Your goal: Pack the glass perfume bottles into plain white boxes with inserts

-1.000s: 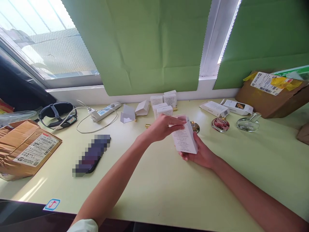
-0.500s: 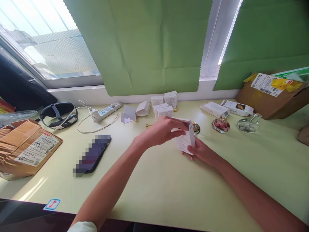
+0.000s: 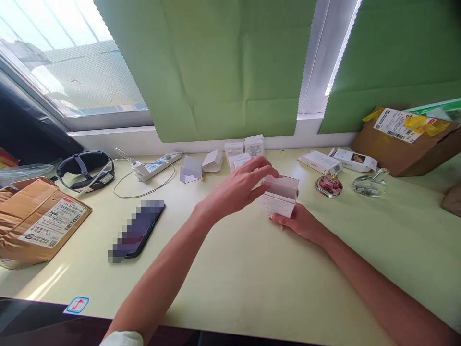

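A small white carton (image 3: 279, 204) with fine print is held above the table, its top end open toward me and the inside walls showing. My right hand (image 3: 300, 223) grips it from below and the right, thumb on the printed front. At its upper left edge is my left hand (image 3: 239, 190), fingers curled over, with thumb and fingertips closed on the carton's rim. Behind my left hand stand several white cartons (image 3: 254, 145), partly covered by it. To the right lie a round glass bottle with red contents (image 3: 329, 186) and a clear glass bottle (image 3: 369, 186).
Two flat white boxes (image 3: 320, 162) lie near a brown cardboard box (image 3: 396, 149). On the left are a phone (image 3: 144, 233), a taped parcel (image 3: 43, 221), a black headband (image 3: 86, 170) and a power strip (image 3: 154, 167) with a cable. Opened cartons (image 3: 212, 161) lie at the back.
The carton has turned and tipped, so its open top now faces me. My left hand has shifted slightly left and up, and its fingers have come out of the opening to the rim.
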A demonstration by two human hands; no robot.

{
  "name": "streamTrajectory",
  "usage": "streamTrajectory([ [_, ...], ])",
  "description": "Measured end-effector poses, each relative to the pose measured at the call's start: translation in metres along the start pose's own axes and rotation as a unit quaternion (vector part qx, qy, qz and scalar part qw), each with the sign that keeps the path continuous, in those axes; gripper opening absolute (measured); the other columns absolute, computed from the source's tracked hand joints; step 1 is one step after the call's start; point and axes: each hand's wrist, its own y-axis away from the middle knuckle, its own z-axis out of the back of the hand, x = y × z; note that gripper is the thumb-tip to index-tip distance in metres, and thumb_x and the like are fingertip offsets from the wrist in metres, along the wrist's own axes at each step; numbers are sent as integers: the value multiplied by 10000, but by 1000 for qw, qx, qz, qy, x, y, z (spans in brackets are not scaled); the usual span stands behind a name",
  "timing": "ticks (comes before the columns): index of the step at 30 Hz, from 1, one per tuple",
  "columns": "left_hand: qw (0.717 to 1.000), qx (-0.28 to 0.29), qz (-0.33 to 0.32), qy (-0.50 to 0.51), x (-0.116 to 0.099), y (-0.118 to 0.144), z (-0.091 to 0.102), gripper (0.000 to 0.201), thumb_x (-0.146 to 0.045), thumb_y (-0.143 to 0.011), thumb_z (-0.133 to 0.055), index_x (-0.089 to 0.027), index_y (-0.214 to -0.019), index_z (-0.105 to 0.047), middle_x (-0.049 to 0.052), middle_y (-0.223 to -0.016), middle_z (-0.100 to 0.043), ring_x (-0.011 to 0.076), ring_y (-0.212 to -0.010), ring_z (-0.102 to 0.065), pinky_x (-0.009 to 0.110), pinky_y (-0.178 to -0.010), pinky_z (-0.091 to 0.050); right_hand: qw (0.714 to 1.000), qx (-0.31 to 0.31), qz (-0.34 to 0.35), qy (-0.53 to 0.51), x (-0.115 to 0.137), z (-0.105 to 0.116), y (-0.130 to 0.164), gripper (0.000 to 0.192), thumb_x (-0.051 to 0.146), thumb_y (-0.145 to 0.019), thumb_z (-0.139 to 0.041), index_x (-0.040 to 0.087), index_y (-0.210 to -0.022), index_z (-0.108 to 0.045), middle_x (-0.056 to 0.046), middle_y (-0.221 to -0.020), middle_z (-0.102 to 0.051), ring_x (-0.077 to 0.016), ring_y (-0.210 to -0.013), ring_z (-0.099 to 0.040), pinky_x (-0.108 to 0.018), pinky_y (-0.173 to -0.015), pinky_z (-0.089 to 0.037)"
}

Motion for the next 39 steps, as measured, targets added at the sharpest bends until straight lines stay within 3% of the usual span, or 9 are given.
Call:
streamTrajectory([
  [8,1000,0,-11,-16,0,0,-2,235,-238,-949,-455,-244,-1152,-572,80,-1149,-545,214,-1089,-512,352,-847,-472,1000,9,1,-1,-2,-1,0,337,412,-746,-718,194,-990,-635,-45,-892,-654,-180,-736,-563,-325,-617,-493],
  [19,1000,5,-20,19,0,-1,1,296,-239,-987,-368,-225,-1161,-607,79,-1097,-611,198,-1045,-524,334,-851,-446,999,26,1,36,-4,0,1,293,435,-795,-676,210,-961,-585,-16,-815,-594,-163,-690,-521,-305,-613,-436],
  [22,999,28,-11,42,-1,-1,4,304,-253,-992,-354,-207,-1064,-646,74,-1015,-634,183,-956,-543,307,-786,-440,998,32,6,44,-5,-1,2,263,424,-807,-668,215,-935,-572,6,-751,-550,-150,-666,-482,-288,-595,-402],
  [25,997,52,0,64,-1,-1,6,296,-285,-989,-370,-204,-1015,-653,66,-959,-640,171,-896,-551,289,-745,-425,998,48,33,23,-6,-3,1,242,372,-824,-653,211,-995,-594,-13,-831,-585,-160,-728,-493,-299,-646,-414],
  [28,994,75,7,81,0,-1,5,271,-286,-988,-371,-212,-1068,-620,55,-931,-634,159,-855,-549,273,-713,-412,997,66,50,11,-6,-3,0,263,305,-847,-611,213,-1094,-613,-34,-924,-612,-171,-771,-509,-307,-670,-420],
  [31,991,95,9,94,1,0,3,277,-259,-996,-322,-209,-1107,-570,63,-959,-611,149,-823,-537,266,-683,-408,997,68,45,16,-7,-2,0,251,269,-860,-577,221,-1103,-615,-23,-873,-602,-157,-711,-487,-291,-618,-398],
  [34,988,127,-12,87,0,1,3,318,-214,-993,-289,-209,-1035,-604,73,-1044,-584,151,-882,-544,271,-732,-418,998,56,38,8,-9,-2,0,139,276,-851,-596,215,-976,-608,9,-734,-539,-133,-628,-438,-276,-565,-366],
  [39,980,175,-22,89,-9,3,10,250,-313,-929,-507,-236,-1132,-630,67,-1185,-568,180,-1032,-558,287,-851,-431,999,32,42,3,-11,-1,-1,165,300,-822,-650,220,-954,-593,-2,-771,-560,-142,-655,-476,-288,-581,-406],
])
